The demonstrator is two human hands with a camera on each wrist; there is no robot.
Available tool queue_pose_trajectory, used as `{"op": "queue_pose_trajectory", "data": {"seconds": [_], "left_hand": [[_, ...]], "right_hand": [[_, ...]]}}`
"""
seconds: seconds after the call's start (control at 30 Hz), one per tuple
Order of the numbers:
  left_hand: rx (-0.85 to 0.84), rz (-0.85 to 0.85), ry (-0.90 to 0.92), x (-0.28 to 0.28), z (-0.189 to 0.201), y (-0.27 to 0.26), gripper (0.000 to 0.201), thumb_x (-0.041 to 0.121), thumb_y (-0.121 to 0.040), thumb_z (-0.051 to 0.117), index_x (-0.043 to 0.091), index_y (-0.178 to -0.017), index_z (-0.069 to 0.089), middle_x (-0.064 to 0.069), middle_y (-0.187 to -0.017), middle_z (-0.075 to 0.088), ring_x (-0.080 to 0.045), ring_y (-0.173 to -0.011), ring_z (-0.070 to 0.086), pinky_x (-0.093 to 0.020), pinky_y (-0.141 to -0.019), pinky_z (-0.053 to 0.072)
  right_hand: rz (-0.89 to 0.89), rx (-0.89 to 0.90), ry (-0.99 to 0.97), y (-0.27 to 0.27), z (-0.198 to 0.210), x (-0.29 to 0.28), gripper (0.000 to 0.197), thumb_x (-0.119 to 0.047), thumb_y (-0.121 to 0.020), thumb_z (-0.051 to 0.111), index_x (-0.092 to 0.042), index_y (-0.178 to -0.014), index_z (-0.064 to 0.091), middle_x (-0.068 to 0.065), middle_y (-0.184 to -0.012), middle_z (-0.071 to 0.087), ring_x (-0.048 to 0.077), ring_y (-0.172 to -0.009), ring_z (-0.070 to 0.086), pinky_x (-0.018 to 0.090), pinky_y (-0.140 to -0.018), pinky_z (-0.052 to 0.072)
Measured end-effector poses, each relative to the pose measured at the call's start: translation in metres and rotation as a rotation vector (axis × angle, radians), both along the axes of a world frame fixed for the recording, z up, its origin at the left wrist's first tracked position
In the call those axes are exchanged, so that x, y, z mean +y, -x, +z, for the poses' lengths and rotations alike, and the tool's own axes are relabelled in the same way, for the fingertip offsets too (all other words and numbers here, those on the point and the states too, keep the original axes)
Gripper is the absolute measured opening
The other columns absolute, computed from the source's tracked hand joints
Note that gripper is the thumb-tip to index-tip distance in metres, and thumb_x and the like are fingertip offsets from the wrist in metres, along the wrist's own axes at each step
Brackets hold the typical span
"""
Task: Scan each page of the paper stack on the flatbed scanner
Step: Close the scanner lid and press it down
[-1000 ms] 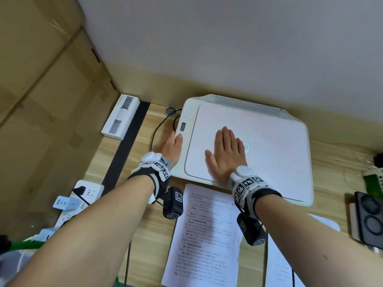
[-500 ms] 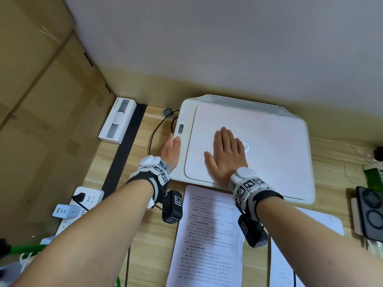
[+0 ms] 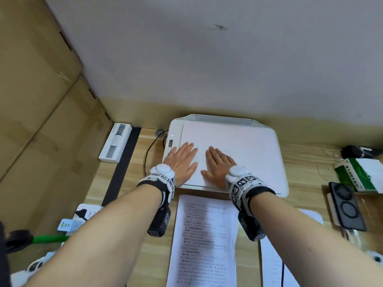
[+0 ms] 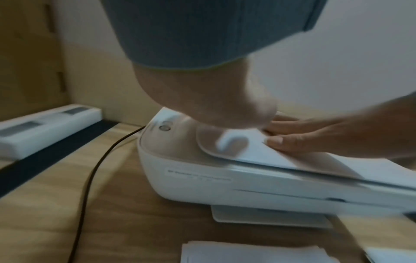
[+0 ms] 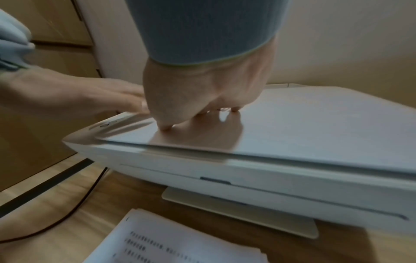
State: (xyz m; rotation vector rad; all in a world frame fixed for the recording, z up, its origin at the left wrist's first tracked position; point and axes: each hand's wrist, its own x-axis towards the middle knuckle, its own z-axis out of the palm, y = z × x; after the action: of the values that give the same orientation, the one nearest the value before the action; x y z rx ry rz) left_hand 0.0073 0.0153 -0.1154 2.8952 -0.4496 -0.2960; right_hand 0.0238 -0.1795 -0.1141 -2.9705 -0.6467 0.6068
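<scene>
- The flatbed scanner (image 3: 226,154) is seen at mid-frame in the head view, its lid (image 3: 248,150) down and flat, the long axis running left to right across the frame.
- The left hand (image 3: 182,160) is laid palm-down on the lid's left edge, fingers straight and slightly spread, gripping nothing; the control strip (image 3: 171,142) lies just up-frame of its fingertips.
- The right hand (image 3: 219,164) is pressed flat just to the right of it, fingers straight and close together, likewise holding nothing.
- The paper stack (image 3: 205,239) lies on the desk (image 3: 145,154) at lower centre, directly below the scanner's front edge, long axis running up the frame; a second sheet (image 3: 273,264) is seen to its right.
- The lid's front edge, just under both wrists, is judged the likely grip point for opening; the left hand is nearer the buttons.
</scene>
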Motion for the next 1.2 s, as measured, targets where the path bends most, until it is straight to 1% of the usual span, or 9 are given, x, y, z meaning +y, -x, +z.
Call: {"op": "queue_pose_trajectory", "data": {"seconds": [0.1,0.33,0.47,0.57,0.7,0.83,1.0,1.1,1.2], "left_hand": [[0.182,-0.163,-0.099,-0.001,0.002,0.004,0.068,0.045,-0.099,0.033,0.025,-0.156,0.003,-0.002,-0.163,-0.014,-0.017,-0.149,-0.013,-0.041,-0.122,-0.001],[0.278,-0.231,-0.301,-0.010,0.013,0.005,0.090,0.051,-0.092,0.050,0.018,-0.155,-0.003,-0.011,-0.161,-0.018,-0.026,-0.149,-0.013,-0.047,-0.120,0.010],[0.222,-0.263,-0.342,-0.018,0.020,0.011,0.090,0.030,-0.086,0.064,0.017,-0.155,0.007,-0.016,-0.162,-0.006,-0.031,-0.150,0.000,-0.049,-0.115,0.026],[0.134,-0.254,-0.385,-0.029,0.024,0.021,0.090,0.013,-0.081,0.069,0.010,-0.152,0.013,-0.015,-0.161,0.002,-0.029,-0.149,0.008,-0.049,-0.112,0.030],[0.091,-0.193,-0.470,-0.061,0.044,0.027,0.069,0.009,-0.080,0.068,0.000,-0.140,0.036,-0.018,-0.146,0.031,-0.030,-0.134,0.034,-0.042,-0.092,0.040],[0.124,-0.195,-0.486,-0.066,0.083,0.017,0.040,0.011,-0.077,0.069,0.006,-0.116,0.059,-0.011,-0.117,0.055,-0.027,-0.105,0.058,-0.036,-0.076,0.042],[0.020,-0.176,-0.374,-0.054,0.139,-0.003,0.022,0.011,-0.080,0.059,0.010,-0.102,0.057,-0.008,-0.102,0.063,-0.029,-0.087,0.061,-0.033,-0.066,0.044],[-0.040,-0.115,-0.317,-0.052,0.159,-0.018,0.019,0.006,-0.078,0.052,0.013,-0.095,0.058,-0.006,-0.096,0.066,-0.027,-0.077,0.059,-0.031,-0.062,0.048],[-0.143,-0.055,-0.184,-0.048,0.165,-0.040,0.024,0.013,-0.083,0.056,0.016,-0.107,0.055,-0.005,-0.105,0.067,-0.029,-0.090,0.062,-0.037,-0.076,0.053]], "right_hand": [[-0.007,-0.011,-0.019,0.020,-0.002,-0.013,0.078,-0.056,-0.102,0.030,-0.015,-0.161,0.000,0.002,-0.168,-0.007,0.019,-0.155,-0.002,0.041,-0.124,0.010],[-0.051,-0.030,-0.045,0.056,0.001,-0.044,0.077,-0.053,-0.102,0.036,-0.014,-0.160,0.003,0.003,-0.169,-0.002,0.021,-0.155,0.002,0.039,-0.125,0.012],[-0.094,-0.005,-0.061,0.069,0.008,-0.050,0.072,-0.049,-0.104,0.035,-0.016,-0.160,0.006,0.000,-0.169,-0.001,0.020,-0.155,0.004,0.038,-0.124,0.016],[-0.096,-0.013,-0.071,0.073,0.016,-0.054,0.063,-0.042,-0.101,0.046,-0.016,-0.155,0.024,0.001,-0.165,0.016,0.025,-0.149,0.022,0.040,-0.114,0.032],[-0.112,-0.122,0.001,0.078,0.034,-0.066,0.038,-0.032,-0.094,0.053,-0.016,-0.129,0.052,0.003,-0.135,0.051,0.026,-0.123,0.046,0.038,-0.089,0.047],[-0.188,-0.257,0.015,0.072,0.072,-0.075,0.030,-0.041,-0.099,0.050,-0.015,-0.112,0.058,0.004,-0.116,0.061,0.027,-0.112,0.052,0.036,-0.079,0.047],[-0.373,-0.271,-0.082,0.048,0.128,-0.086,0.036,-0.060,-0.096,0.051,-0.025,-0.104,0.049,0.004,-0.101,0.069,0.031,-0.095,0.063,0.036,-0.074,0.044],[-0.438,-0.346,-0.163,0.026,0.152,-0.084,0.033,-0.056,-0.096,0.054,-0.024,-0.105,0.049,0.004,-0.098,0.070,0.031,-0.095,0.064,0.036,-0.073,0.044],[-0.446,-0.441,-0.217,0.001,0.168,-0.079,0.025,-0.043,-0.102,0.049,-0.020,-0.111,0.047,0.006,-0.101,0.067,0.033,-0.094,0.063,0.036,-0.070,0.043]]}}
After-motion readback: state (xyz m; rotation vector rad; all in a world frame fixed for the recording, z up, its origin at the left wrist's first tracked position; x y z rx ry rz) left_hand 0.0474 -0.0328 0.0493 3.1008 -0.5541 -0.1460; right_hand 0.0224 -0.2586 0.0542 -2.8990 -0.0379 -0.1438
